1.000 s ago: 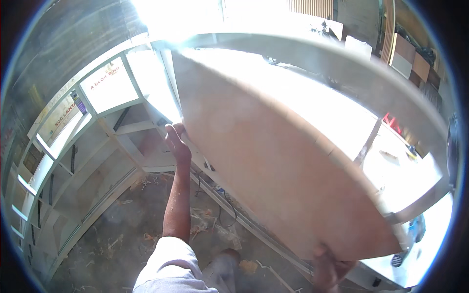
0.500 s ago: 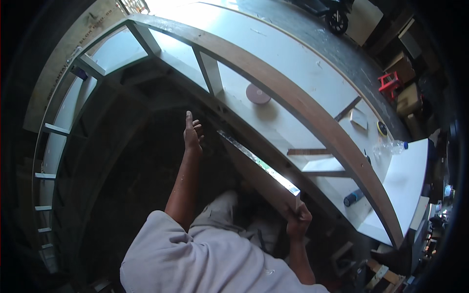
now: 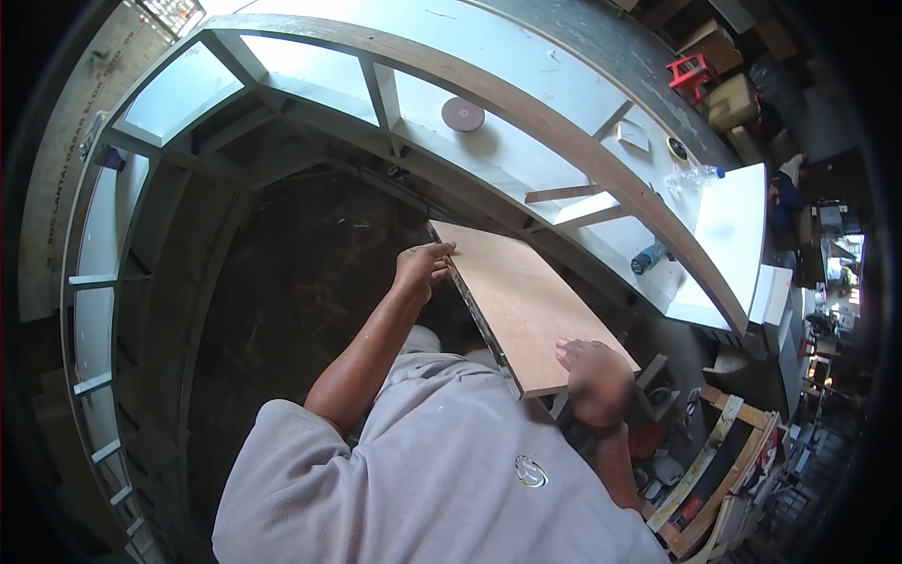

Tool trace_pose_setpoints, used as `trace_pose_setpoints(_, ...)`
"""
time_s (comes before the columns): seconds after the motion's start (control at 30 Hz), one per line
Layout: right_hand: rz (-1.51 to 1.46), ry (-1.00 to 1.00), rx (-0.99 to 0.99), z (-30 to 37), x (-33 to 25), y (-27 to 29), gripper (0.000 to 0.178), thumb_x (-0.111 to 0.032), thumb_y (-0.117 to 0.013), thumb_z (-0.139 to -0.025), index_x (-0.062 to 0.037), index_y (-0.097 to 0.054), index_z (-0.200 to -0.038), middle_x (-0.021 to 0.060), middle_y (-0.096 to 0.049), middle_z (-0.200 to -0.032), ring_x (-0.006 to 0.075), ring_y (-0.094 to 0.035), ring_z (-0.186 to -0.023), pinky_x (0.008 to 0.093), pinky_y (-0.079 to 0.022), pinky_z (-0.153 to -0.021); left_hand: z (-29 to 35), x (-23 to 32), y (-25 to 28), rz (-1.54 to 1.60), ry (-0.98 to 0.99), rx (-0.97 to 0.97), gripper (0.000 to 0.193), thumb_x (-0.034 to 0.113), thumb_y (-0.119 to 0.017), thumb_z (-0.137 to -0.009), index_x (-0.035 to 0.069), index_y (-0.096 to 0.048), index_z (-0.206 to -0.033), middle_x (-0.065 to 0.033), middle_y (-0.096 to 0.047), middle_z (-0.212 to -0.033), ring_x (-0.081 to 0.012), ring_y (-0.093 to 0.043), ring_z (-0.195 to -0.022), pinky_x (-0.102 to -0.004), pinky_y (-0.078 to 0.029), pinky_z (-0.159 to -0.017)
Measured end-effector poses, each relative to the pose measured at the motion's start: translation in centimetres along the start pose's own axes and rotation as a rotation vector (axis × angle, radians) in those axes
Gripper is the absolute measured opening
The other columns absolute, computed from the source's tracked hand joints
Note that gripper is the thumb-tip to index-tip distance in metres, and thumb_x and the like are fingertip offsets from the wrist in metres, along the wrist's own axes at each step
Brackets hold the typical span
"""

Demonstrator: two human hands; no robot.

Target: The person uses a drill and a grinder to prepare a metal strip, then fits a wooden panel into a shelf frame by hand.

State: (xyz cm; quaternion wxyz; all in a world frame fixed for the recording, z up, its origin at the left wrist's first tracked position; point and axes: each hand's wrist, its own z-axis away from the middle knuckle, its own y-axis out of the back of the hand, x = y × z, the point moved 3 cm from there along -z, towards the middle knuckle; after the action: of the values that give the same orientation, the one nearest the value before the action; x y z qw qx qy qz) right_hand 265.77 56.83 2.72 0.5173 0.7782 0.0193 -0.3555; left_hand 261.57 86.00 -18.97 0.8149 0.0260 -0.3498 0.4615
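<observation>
A flat rectangular plywood panel (image 3: 521, 291) is tilted in front of me, its broad tan face turned up and its narrow left edge dark. My left hand (image 3: 423, 270) is closed on that left edge near the far end, fingertips just over the rim. At the near right corner, my right hand (image 3: 597, 376) grips the panel with its fingers lying across the top face. That hand is partly blurred, and its thumb is hidden.
A curved wooden frame (image 3: 526, 122) with white panels arcs around me, far and left. Inside it lie a round pinkish disc (image 3: 462, 114), a blue cylindrical tool (image 3: 648, 257) and a clear bottle (image 3: 695, 177). A wooden rack (image 3: 714, 470) stands at the near right; a red stool (image 3: 691, 77) is beyond.
The panel has turned from edge-up to showing its broad face. My left hand, previously raised and apart from it, now holds its left edge. My right hand has shifted onto the top face.
</observation>
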Motion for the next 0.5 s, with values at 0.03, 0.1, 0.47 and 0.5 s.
trace_pose_setpoints(0.03,0.011,-0.01,0.005,0.4,-0.6,0.2,0.044,0.006,-0.062,-0.07,-0.0077,-0.074,-0.11,0.0118,-0.074,-0.114,0.0278,-0.07,-0.11,0.0442,-0.05,-0.099,-0.1,-0.4,-0.2,0.063,0.029,-0.052,0.018,0.009,-0.072,-0.089,-0.005,-0.065,-0.099,-0.0095,-0.067,-0.089,-0.0152,-0.067,-0.075,-0.0253,-0.054,-0.064)
trace_pose_setpoints(0.1,0.04,-0.032,0.014,1.3,-1.6,0.4,0.042,0.005,-0.063,-0.072,-0.0072,-0.074,-0.11,0.013,-0.074,-0.114,0.0287,-0.071,-0.109,0.0439,-0.051,-0.098,-0.3,-1.8,0.0,0.119,0.068,-0.107,0.019,0.01,-0.068,-0.092,-0.006,-0.065,-0.103,-0.0109,-0.068,-0.093,-0.0155,-0.068,-0.08,-0.0257,-0.055,-0.071)
trace_pose_setpoints(0.47,-0.61,-0.563,0.414,11.5,3.0,1.4,0.035,-0.008,-0.079,-0.085,0.0013,-0.07,-0.117,0.0086,-0.073,-0.115,0.017,-0.067,-0.104,0.031,-0.05,-0.094,6.5,0.3,-4.6,0.495,0.005,-0.275,0.009,0.007,-0.066,-0.095,0.0,-0.063,-0.099,-0.0049,-0.061,-0.093,-0.0129,-0.062,-0.086,-0.0263,-0.058,-0.079)
trace_pose_setpoints(0.5,-0.695,-0.626,0.435,11.8,3.3,1.7,0.036,-0.007,-0.08,-0.085,0.0019,-0.069,-0.118,0.0071,-0.072,-0.113,0.0149,-0.066,-0.102,0.0302,-0.05,-0.093,6.4,0.0,-4.6,0.498,-0.005,-0.277,0.009,0.007,-0.066,-0.095,0.0,-0.063,-0.099,-0.0049,-0.061,-0.093,-0.0129,-0.062,-0.086,-0.0263,-0.058,-0.079)
